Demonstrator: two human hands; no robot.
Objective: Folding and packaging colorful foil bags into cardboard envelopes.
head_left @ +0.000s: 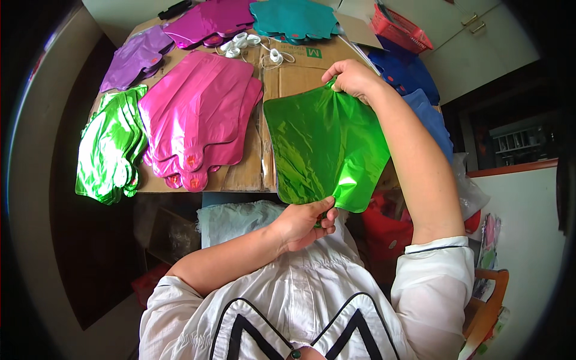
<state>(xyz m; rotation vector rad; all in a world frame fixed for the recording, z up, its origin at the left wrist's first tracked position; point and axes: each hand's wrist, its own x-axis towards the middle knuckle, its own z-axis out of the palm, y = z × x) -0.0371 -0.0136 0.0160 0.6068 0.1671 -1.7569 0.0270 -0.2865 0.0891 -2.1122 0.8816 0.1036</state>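
Observation:
A flat, uninflated green foil balloon is stretched between my two hands above the near right part of the cardboard. My left hand pinches its lower edge between thumb and fingers. At its top edge my right hand grips a gathered bit of the foil. Left of it lies a stack of pink foil balloons with rounded tabs toward me. Beyond that, at the left edge, is a stack of light green foil balloons, hanging slightly over the front.
Purple, magenta and teal foil stacks line the far side of the cardboard. White ribbon rolls lie before them. Blue foil and a red basket are at right. A wooden chair stands beside me.

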